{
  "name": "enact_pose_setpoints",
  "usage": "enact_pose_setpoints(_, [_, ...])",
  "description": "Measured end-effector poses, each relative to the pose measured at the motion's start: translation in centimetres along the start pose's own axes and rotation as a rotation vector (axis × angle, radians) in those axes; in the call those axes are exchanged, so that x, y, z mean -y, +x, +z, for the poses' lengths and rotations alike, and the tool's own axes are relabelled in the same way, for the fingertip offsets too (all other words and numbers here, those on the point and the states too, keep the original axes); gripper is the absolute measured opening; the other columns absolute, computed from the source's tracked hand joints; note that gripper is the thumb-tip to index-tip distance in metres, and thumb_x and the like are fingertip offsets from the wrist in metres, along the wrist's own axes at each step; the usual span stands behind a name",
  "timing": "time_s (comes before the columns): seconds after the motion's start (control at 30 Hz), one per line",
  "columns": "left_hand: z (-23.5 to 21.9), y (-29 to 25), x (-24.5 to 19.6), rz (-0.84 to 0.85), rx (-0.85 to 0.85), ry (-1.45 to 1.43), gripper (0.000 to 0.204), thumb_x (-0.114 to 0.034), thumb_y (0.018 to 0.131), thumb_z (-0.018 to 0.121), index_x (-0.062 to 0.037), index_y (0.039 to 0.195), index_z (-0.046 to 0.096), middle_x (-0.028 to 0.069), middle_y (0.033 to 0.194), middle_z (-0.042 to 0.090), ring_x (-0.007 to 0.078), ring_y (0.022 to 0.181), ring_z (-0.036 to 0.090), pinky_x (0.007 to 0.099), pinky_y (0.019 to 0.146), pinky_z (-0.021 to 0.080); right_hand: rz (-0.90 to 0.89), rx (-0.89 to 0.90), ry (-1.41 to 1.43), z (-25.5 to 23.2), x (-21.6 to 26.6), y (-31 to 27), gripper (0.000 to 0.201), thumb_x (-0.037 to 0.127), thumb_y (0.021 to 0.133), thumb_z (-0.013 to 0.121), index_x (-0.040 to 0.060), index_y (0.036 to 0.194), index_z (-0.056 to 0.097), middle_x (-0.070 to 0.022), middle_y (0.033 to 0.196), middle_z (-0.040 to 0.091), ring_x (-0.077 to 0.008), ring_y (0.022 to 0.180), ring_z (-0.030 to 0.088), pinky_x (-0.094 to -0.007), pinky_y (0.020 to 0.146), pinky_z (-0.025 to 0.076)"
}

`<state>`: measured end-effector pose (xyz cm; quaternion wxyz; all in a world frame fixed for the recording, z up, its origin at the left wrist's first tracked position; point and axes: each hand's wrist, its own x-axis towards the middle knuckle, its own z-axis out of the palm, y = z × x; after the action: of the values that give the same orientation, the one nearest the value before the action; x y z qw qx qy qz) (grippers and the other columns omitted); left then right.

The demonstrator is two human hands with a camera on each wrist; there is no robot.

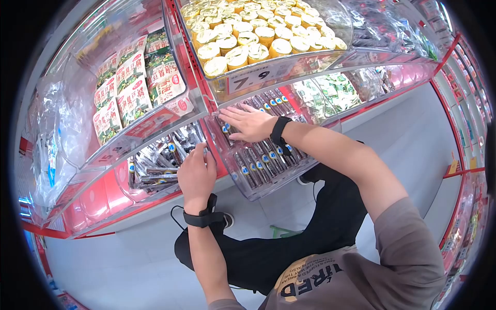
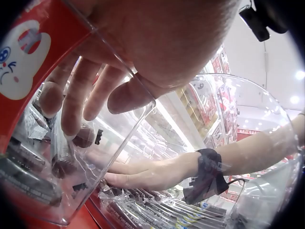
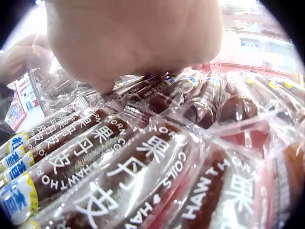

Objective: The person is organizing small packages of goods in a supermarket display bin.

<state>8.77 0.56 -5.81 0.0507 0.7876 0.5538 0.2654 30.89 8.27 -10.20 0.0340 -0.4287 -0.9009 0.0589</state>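
Note:
My right hand (image 1: 250,124) lies with fingers extended over wrapped hawthorn rolls (image 1: 261,163) in a clear bin under the upper shelf. Close up in the right wrist view, rows of brown rolls (image 3: 119,167) in clear wrappers with white lettering lie beneath the hand. My left hand (image 1: 197,174) is at the near side of the neighbouring bin of loosely heaped rolls (image 1: 155,170). Through clear plastic in the left wrist view, its fingers (image 2: 76,100) hang down, slightly bent, with the tips right at a wrapped roll (image 2: 62,150). The thumb stands apart from them.
Above the hands, a clear bin of yellow-sided rolls (image 1: 248,39) with a price sign (image 1: 248,80) juts out. Another upper bin at left holds red and white packets (image 1: 132,85). Green and white packets (image 1: 336,93) lie to the right. Pale floor (image 1: 392,134) shows beside the shelves.

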Motion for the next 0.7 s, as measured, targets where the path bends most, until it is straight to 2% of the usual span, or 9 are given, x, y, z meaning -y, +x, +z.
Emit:
enact_pose_setpoints(0.23, [-0.1,0.2,-0.3,-0.025,0.031,0.013,0.020,-0.013,0.084,0.053,-0.0060,0.102,0.057,0.0096,0.077,0.062,0.0291,0.072,0.062,0.0405,0.059,0.048,0.042,-0.048,-0.001,1.3,0.1,-0.3,0.071,0.052,0.092,0.037,0.0050,0.144,0.021,-0.0123,0.150,0.021,-0.0253,0.140,0.017,-0.0505,0.111,0.015])
enact_pose_setpoints(0.43, [0.0,0.2,-0.3,-0.021,0.021,0.044,0.019,-0.013,0.084,0.053,-0.0055,0.101,0.057,0.0109,0.080,0.063,0.0306,0.073,0.062,0.0414,0.060,0.048,0.054,0.018,0.051,0.2,0.2,-0.3,0.087,0.064,0.084,0.043,0.0044,0.144,0.020,-0.0129,0.151,0.019,-0.0258,0.140,0.014,-0.0518,0.111,0.013])
enact_pose_setpoints(0.47, [-0.1,0.2,-0.4,-0.030,0.032,0.040,0.019,-0.013,0.084,0.053,-0.0055,0.101,0.057,0.0112,0.080,0.063,0.0307,0.074,0.063,0.0415,0.060,0.048,0.052,0.022,0.074,0.1,0.2,-0.2,0.088,0.061,0.084,0.048,0.0041,0.144,0.018,-0.0150,0.150,0.019,-0.0269,0.140,0.015,-0.0521,0.110,0.013])
enact_pose_setpoints(0.7, [0.1,0.2,-0.4,-0.022,0.007,0.040,0.020,-0.013,0.084,0.052,-0.0057,0.101,0.058,0.0114,0.081,0.063,0.0308,0.074,0.063,0.0415,0.060,0.049,0.067,-0.023,0.022,0.5,0.4,-0.2,0.086,0.064,0.084,0.044,0.0044,0.143,0.023,-0.0149,0.149,0.022,-0.0276,0.140,0.017,-0.0534,0.109,0.018])
